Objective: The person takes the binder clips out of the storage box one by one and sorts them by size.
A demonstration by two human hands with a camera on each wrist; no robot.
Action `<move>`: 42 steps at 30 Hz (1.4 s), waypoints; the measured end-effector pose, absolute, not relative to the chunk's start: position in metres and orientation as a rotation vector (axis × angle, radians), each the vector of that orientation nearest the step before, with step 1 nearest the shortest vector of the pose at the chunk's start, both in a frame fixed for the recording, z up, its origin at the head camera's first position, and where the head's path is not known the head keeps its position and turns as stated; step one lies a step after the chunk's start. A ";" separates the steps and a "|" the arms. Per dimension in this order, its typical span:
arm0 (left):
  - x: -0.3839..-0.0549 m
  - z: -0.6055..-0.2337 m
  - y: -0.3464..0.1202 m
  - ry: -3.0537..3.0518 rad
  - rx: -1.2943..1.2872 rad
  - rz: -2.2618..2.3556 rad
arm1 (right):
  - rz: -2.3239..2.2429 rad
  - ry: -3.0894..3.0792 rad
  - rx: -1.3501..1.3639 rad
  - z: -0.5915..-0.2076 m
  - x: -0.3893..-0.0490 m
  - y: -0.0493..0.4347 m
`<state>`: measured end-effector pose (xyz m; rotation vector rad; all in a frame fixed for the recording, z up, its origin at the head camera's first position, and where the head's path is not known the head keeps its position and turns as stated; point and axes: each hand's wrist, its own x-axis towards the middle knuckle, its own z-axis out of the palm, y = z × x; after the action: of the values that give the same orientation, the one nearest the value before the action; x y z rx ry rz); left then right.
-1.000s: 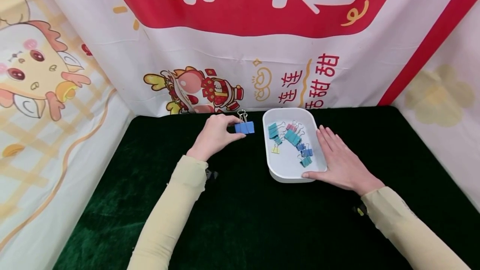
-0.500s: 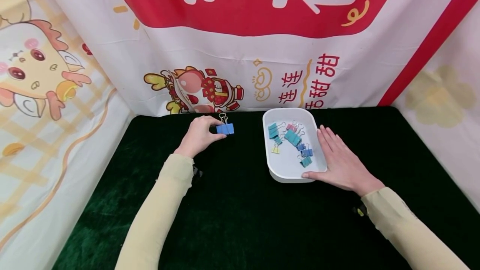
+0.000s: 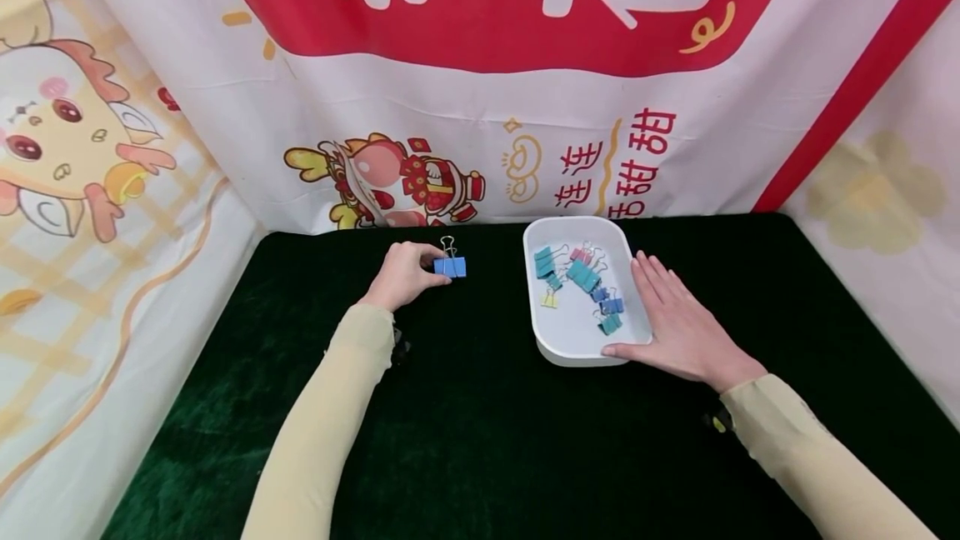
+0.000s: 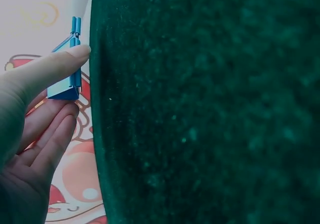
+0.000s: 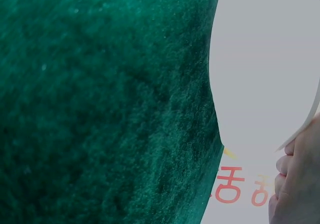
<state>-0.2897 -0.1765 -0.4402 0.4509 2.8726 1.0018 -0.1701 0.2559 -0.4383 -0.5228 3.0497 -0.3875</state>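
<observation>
Between the thumb and fingers of my left hand (image 3: 405, 275) is a blue binder clip (image 3: 452, 267), its wire handles pointing up, over the table left of the white tub. In the left wrist view the thumb presses one side of the blue clip (image 4: 75, 79), with fingers behind and below it. My right hand (image 3: 686, 325) lies with straight fingers along the right side of the white plastic tub (image 3: 573, 347), thumb at its near corner. Inside the tub are a large teal clip (image 3: 583, 275), a yellow clip (image 3: 550, 299), a pink clip (image 3: 582, 255) and several other teal and blue ones.
A dark green velvet cloth (image 3: 480, 440) covers the table. Behind its back edge hangs a white and red printed curtain (image 3: 420, 98), with another printed cloth (image 3: 75, 273) at the left side. The tub stands near the back edge.
My left hand has carried the blue binder clip leftward, away from the tub, then slightly lower in the view. My right hand and the tub have stayed in place.
</observation>
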 end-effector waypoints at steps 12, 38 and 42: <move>-0.297 -0.451 -0.176 2.827 0.364 1.068 | -0.376 3.058 -0.523 -0.440 -0.171 0.257; -0.289 -0.455 -0.190 2.831 0.289 1.282 | -0.367 3.053 -0.511 -0.440 -0.171 0.256; -0.286 -0.452 -0.194 2.860 0.299 1.324 | -0.367 3.051 -0.507 -0.439 -0.170 0.255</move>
<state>-0.2861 -0.1939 -0.4515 0.2988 2.8596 1.3243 -0.1705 0.2553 -0.4386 -0.5074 3.0507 -0.3674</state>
